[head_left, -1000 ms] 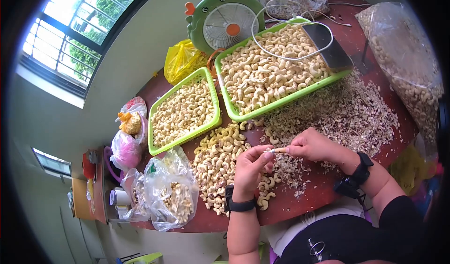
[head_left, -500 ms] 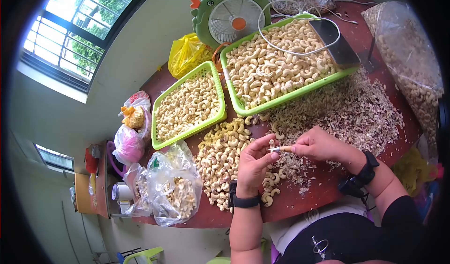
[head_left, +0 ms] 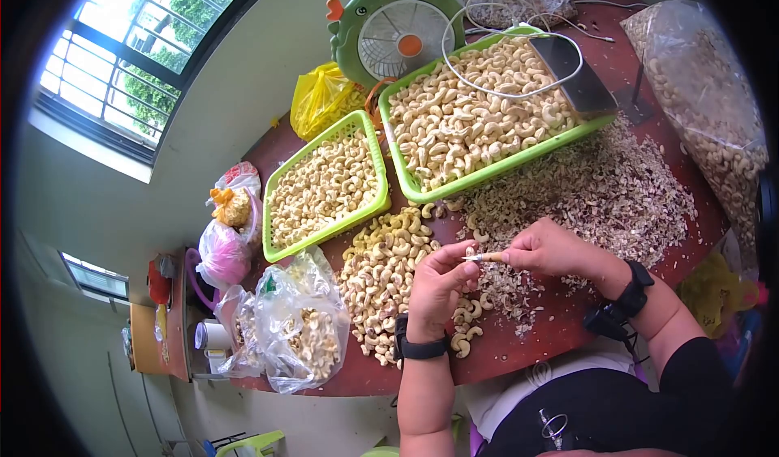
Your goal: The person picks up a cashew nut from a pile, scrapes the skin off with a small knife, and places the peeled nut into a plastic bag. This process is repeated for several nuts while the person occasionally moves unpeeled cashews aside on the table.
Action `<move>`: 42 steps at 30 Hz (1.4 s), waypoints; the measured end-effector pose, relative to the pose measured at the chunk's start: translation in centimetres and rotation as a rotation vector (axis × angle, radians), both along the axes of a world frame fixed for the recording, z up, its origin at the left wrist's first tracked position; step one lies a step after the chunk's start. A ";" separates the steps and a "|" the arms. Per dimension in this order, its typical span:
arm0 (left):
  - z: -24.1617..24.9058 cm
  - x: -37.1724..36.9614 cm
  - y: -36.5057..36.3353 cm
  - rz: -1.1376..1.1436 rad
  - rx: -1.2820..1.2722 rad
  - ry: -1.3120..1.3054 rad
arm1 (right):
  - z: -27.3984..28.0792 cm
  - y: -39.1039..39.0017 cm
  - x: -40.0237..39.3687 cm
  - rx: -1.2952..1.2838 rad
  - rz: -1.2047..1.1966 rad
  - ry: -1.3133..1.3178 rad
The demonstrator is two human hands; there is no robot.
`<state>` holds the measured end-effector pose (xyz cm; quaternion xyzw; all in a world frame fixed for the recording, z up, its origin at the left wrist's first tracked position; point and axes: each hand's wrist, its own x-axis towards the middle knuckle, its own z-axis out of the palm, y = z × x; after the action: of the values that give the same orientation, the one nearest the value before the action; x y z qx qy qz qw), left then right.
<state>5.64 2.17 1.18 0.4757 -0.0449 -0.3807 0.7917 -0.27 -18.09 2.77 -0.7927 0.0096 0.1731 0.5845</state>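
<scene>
My left hand (head_left: 438, 287) is closed, pinching a cashew (head_left: 471, 251) between its fingertips above the table. In my right hand (head_left: 540, 248) is a small knife (head_left: 491, 257) with a light wooden handle, its short blade pointing left at the cashew. Whether the blade touches the nut is too small to tell. Below and left of my left hand lies a pile of cashews (head_left: 381, 270), some with brown skin on them. Shredded skins (head_left: 600, 197) spread beneath and beyond my right hand.
Two green baskets of cashews, a large one (head_left: 503, 163) and a smaller one (head_left: 324, 231), stand behind my hands. A phone (head_left: 574, 76) with a white cable rests on the large one. Around them are a green fan (head_left: 398, 31), a yellow bag (head_left: 320, 100), a clear bag (head_left: 302, 327) and a big nut sack (head_left: 702, 92).
My left hand's fingers have shifted slightly around the cashew, with the thumb moving a little. The knife stays at nearly the same place, and the whole view has tilted slightly.
</scene>
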 end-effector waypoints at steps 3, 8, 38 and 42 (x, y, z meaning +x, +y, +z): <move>0.6 -0.4 -0.6 0.039 0.012 -0.126 | -0.3 0.0 0.0 -0.016 0.042 -0.091; 0.1 -0.4 -0.7 0.069 0.030 -0.157 | -0.1 0.3 0.0 -0.134 0.018 -0.206; 0.6 -0.5 -0.9 0.080 0.203 -0.055 | -0.7 0.3 -0.1 -0.194 -0.065 -0.186; 0.9 -0.6 -1.0 0.082 0.251 -0.042 | -0.6 0.4 -0.2 -0.211 -0.068 -0.184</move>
<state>5.04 1.21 2.11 0.5804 0.0060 -0.3407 0.7396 -0.44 -17.71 2.14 -0.8615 0.0012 0.0779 0.5018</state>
